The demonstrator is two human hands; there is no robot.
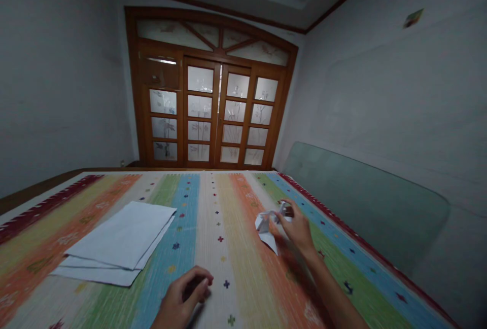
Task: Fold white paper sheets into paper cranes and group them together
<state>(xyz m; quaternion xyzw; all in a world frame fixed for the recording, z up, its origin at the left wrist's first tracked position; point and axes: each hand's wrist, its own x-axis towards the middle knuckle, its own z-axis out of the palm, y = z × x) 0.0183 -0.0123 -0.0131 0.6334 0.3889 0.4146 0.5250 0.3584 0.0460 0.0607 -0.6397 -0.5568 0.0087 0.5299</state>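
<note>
In the head view, the person's right hand (297, 228) pinches crumpled paper (263, 221) between thumb and fingers on the right side of the striped cloth (224, 288), a grip that probably keeps its folds bunched; whether the paper touches the cloth is unclear. The left hand (185, 296), loosely curled, seems to hold nothing, near the middle. Flat sheets (124, 232) overlap on the left, apparently to stay handy.

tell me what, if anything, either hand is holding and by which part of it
The right hand holds a crumpled paper by its right side, between thumb and fingers. Nothing shows in the loosely curled left hand.
</note>
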